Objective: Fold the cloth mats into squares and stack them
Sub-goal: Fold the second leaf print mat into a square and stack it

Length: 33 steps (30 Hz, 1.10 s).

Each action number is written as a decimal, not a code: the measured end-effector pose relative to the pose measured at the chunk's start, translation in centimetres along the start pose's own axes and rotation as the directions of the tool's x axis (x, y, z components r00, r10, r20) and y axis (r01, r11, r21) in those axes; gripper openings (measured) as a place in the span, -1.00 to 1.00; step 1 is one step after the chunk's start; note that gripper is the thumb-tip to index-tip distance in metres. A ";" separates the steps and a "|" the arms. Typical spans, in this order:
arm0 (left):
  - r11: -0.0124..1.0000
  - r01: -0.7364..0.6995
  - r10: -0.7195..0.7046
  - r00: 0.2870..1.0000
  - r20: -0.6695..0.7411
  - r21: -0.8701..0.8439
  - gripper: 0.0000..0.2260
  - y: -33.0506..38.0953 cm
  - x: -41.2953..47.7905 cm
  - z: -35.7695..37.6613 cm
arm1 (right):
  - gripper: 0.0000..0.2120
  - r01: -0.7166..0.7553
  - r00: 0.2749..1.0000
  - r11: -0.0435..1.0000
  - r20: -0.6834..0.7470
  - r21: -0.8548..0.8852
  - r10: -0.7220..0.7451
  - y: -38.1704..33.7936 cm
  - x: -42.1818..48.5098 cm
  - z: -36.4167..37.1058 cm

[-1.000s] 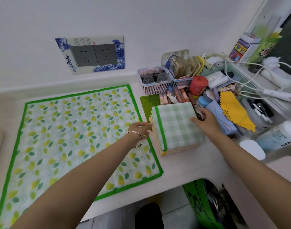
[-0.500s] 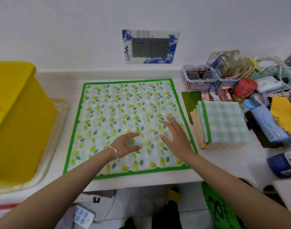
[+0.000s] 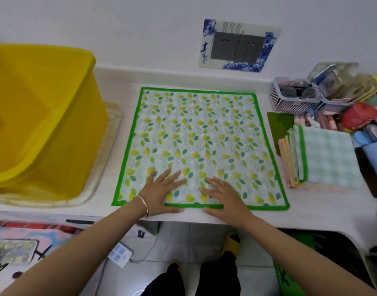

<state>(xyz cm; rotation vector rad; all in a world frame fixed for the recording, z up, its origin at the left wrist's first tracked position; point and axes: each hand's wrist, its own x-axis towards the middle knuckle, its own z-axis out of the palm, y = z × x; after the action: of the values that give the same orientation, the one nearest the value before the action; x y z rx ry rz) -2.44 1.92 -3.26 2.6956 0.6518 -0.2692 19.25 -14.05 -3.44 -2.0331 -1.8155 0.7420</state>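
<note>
The only writing I can make out is on the blue-and-white sticker frame (image 3: 241,66) around the wall sockets (image 3: 237,48). On its left strip stands one large dark-blue brush character, 青 (image 3: 204,48), with smaller characters beneath it too tiny for me to read. Along its top edge run thin vertical lines and a small red seal, illegible. The green bag (image 3: 285,278) under the counter (image 3: 311,216) carries dark markings I cannot decipher.

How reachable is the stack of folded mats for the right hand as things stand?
Probably yes. The right hand lies flat on the leaf-print mat near its front edge, holding nothing, and the stack of folded mats sits just past the mat's right border with nothing standing in between.
</note>
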 end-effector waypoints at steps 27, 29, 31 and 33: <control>0.848 0.261 -0.132 0.947 0.292 -0.461 -0.54 -1.6 3.6 -8.9 | -0.58 -0.240 0.905 0.962 0.389 0.128 0.174 -0.3 4.5 -11.2; 0.863 0.309 -0.145 0.910 0.389 -0.399 -0.54 -1.8 4.2 -10.5 | -0.56 -0.271 0.869 0.951 0.464 0.152 0.174 -0.5 5.3 -12.9; 0.878 0.337 -0.162 0.878 0.450 -0.341 -0.62 -1.9 4.6 -12.4 | -0.59 -0.303 0.818 0.942 0.548 0.147 0.177 -0.9 6.0 -14.7; 0.888 0.334 -0.155 0.865 0.477 -0.317 -0.73 -2.1 5.1 -14.3 | -0.73 -0.316 0.765 0.939 0.622 0.137 0.167 -1.3 6.7 -16.6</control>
<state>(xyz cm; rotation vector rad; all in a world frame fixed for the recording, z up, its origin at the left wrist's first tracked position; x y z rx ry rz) 2.47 11.19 7.92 2.0625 0.8102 -0.7140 28.02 -5.55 9.65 -2.0281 -1.6354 1.7716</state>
